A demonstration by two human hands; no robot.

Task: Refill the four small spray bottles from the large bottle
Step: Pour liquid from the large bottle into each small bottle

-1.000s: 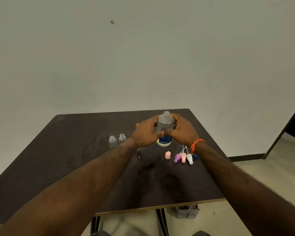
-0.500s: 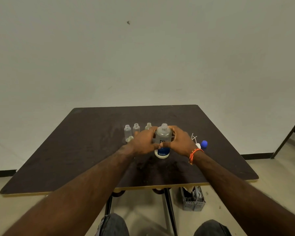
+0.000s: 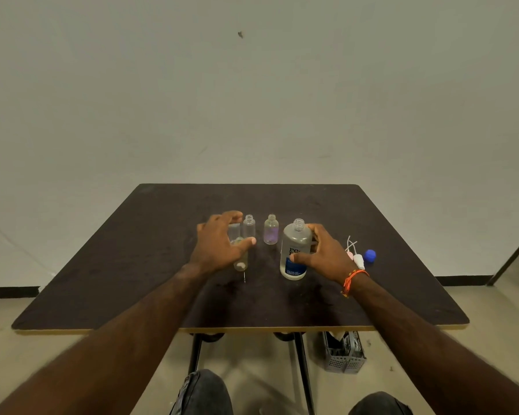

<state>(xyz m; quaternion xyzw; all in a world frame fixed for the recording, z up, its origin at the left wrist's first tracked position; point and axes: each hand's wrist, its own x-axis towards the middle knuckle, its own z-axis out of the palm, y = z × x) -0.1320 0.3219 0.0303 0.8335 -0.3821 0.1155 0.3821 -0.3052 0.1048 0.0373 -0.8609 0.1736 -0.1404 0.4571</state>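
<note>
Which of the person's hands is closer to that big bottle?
Right. The right hand curves beside the large bottle, perhaps touching it; the left hand is off to its left, among the small spray bottles.

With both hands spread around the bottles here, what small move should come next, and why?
Probably the right hand closes on the uncapped large bottle, which stands upright between its thumb and fingers, while the left hand reaches over the near small bottle. All visible necks are open, ready for pouring.

Dark square bench [image 3: 138, 265] with pale front edge, plain off-white wall [image 3: 252, 100] behind bench, grey perforated basket [image 3: 345, 353] on floor [image 3: 27, 354] under bench's right front, black bench legs [image 3: 304, 369].
</note>
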